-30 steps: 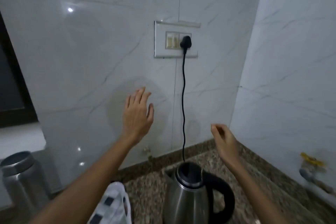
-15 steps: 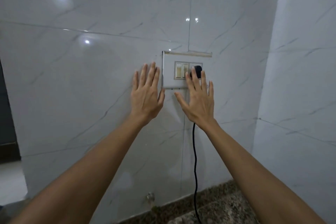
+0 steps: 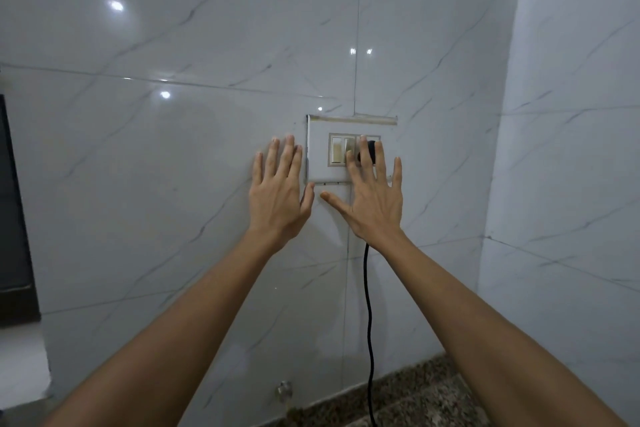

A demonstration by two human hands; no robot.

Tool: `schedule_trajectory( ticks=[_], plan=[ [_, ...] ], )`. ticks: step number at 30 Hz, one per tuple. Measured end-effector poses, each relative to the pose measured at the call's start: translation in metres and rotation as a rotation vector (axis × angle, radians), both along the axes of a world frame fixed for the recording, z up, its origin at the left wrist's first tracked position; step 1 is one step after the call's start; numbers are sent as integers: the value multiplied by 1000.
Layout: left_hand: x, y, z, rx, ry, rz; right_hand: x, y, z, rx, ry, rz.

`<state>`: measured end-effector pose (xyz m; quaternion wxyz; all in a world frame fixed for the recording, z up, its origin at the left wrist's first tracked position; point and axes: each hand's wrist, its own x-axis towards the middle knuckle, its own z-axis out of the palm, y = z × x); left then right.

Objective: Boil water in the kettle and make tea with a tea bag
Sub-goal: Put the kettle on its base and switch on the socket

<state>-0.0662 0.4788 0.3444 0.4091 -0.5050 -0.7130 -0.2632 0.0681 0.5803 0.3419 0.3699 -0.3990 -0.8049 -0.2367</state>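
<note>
- Both arms are stretched up at the wall, and the action is all around the switch plate [image 3: 318,156], not down on the counter.
- The right hand [image 3: 372,204] is spread flat, fingers straight and fanned, holding nothing. Its index and middle fingertips [image 3: 350,154] sit right at the rocker switches [image 3: 341,151] and over the black plug [image 3: 367,151], which looks seated in the socket on the right half of the plate.
- The left hand [image 3: 278,194] is also flat and empty, palm toward the tile just beside the plate's left edge. Can't tell if it's actually touching the wall or just held close.
- What matters, I reckon: the switches are up and a hair left of the right hand's fingertips, basically under them already. The right hand is clearly the nearer one; the left has the whole plate edge to cross.
- The rockers stand tall and narrow, side by side, so my guess is a press with one fingertip on the rocker next to the plug does it.
- The black cord [image 3: 369,322] hangs straight down from under the right palm to the speckled granite counter [image 3: 415,402].
- The kettle itself is out of view, presumably at the bottom end of that cord, so power first, boiling after.
</note>
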Motion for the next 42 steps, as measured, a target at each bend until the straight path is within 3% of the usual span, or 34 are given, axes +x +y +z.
schedule_trajectory(
  ticks=[10, 17, 23, 32, 36, 42],
  plan=[
    [45, -45, -34, -138, 14, -98, 48, -68, -46, -151, 78, 150],
    [103, -124, -129, -222, -112, -225, 132, -137, -119, -284, 110, 195],
    [147, -193, -237, -442, -246, -283, 209, -172, -183, -735, 122, 402],
    [190, -269, -394, -755, -573, -212, 246, -180, -268, -1259, 615, 234],
    [198, -293, -438, -842, -690, -132, 237, -169, -275, -1362, 712, 224],
    [212, -300, -458, -755, -737, -76, 222, -165, -281, -1338, 712, 273]
  ],
)
